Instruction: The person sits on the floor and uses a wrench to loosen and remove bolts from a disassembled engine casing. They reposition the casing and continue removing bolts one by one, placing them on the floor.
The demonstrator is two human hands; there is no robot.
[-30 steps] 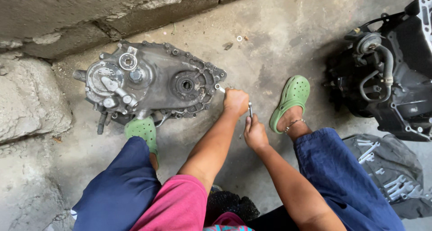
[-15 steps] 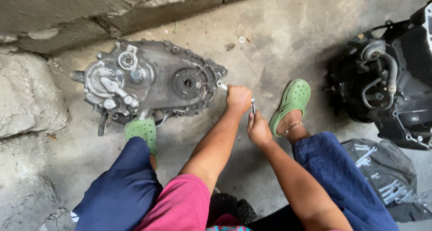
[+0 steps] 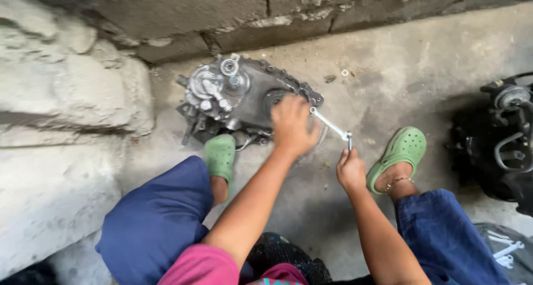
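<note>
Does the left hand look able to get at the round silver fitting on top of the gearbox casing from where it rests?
Probably yes: the left hand already rests on the gearbox casing, and the round silver fitting lies uncovered just beyond it, with nothing between.

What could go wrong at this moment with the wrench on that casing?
1. The right hand grips only the far end of the wrench; it may slip off the edge bolt of the gearbox casing.
2. The left hand rests right at the wrench head, so knuckles could hit the casing.
3. The casing lies loose on the concrete floor and may shift.
</note>
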